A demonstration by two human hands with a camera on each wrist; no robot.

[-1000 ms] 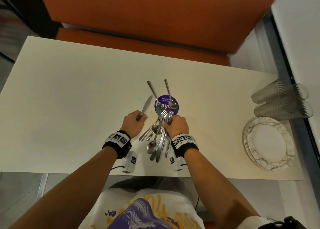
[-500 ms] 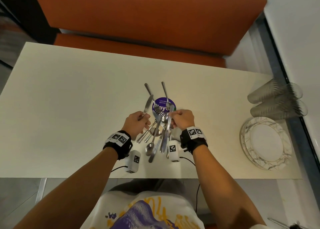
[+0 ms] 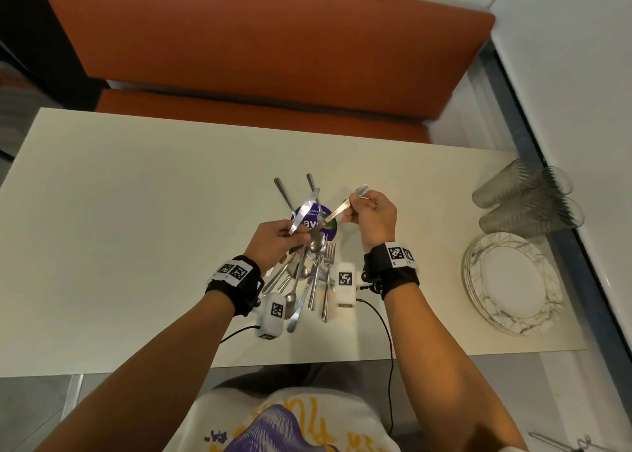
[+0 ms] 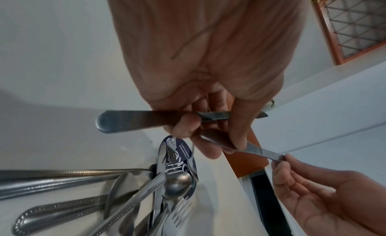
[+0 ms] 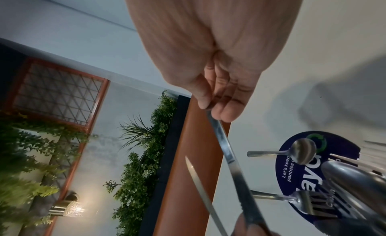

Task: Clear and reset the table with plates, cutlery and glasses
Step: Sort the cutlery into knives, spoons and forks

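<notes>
Right hand [image 3: 371, 217]: moved from the cutlery pile [image 3: 307, 280] up and to the right, drawing a spoon [image 3: 337, 209] out by its handle end. Grip: right thumb and fingertips pinch the handle tip; left hand [image 3: 273, 243] holds a knife [image 3: 304, 210] in curled fingers and also pinches the spoon near its bowl. Spoon spans the two hands above the tabletop [image 3: 136, 229], handle up-right; knife blade points away, tilted right; pile beneath, handles toward the person.
</notes>
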